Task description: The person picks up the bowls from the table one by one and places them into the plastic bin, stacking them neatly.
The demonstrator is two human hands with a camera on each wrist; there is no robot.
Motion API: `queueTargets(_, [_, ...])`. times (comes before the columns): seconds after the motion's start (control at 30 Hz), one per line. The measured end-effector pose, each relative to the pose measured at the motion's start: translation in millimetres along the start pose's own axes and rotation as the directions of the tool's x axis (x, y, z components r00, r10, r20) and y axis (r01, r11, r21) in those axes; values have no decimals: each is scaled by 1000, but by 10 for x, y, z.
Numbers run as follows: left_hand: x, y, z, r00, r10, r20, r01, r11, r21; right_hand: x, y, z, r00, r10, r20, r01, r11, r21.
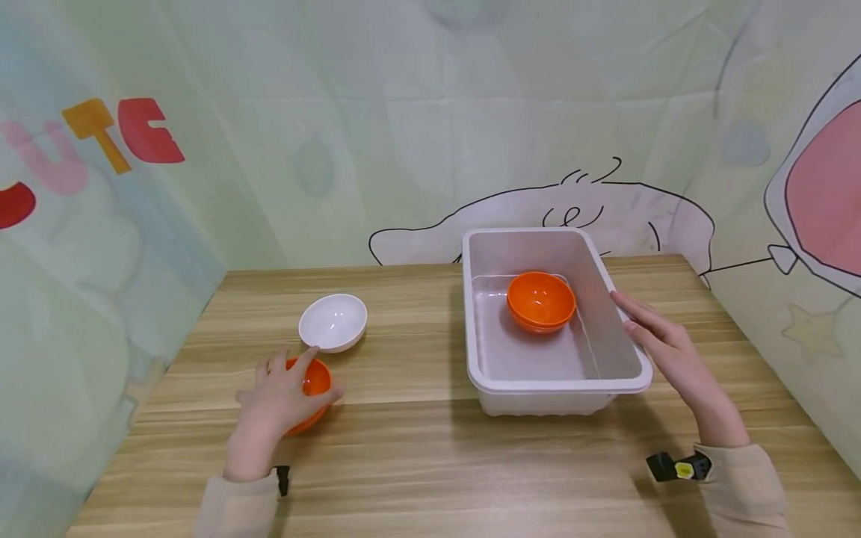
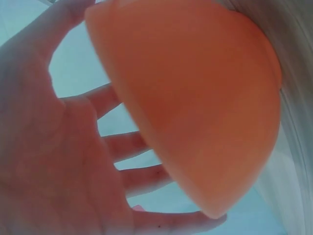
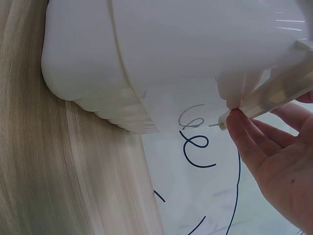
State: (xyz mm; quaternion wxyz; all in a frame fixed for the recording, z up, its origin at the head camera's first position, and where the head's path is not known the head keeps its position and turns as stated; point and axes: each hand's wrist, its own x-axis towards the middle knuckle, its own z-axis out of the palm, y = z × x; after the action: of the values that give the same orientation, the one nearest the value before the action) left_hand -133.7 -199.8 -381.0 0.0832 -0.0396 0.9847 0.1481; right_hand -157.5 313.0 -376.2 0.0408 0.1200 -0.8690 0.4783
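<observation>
At the left of the table, my left hand spans the top of an upright orange bowl, fingers spread round its far and left side, thumb by the right side. The left wrist view shows this orange bowl standing on the table close to the palm, its side hiding some fingertips. Just beyond it sits a white bowl. On the right, my right hand holds the right rim of a white tub, thumb and fingers at the edge. Inside the tub are stacked orange bowls.
The wooden table backs onto a printed cloth that also rises along both sides. Walls of the tub stand well above the tabletop. Each wrist wears a dark strap, the right wrist's strap with a yellow mark.
</observation>
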Motion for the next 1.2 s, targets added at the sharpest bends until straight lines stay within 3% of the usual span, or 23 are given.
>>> queueTargets(0.23, [-20, -14, -26, 999, -11, 41, 11, 1000, 6, 6, 2, 5, 1000, 8, 1, -8, 1000, 14])
queueTargets(0.53, [-5, -33, -17, 999, -2, 41, 1, 1000, 26, 11, 4, 3, 1000, 6, 6, -6, 998, 62])
queueTargets(0.9, [-5, -11, -21, 999, -8, 42, 7, 999, 34, 1, -4, -6, 1000, -1, -1, 1, 1000, 0])
queueTargets(1.2, [-12, 9, -35, 998, -28, 47, 27, 999, 32, 11, 9, 5, 1000, 1, 7, -1, 998, 66])
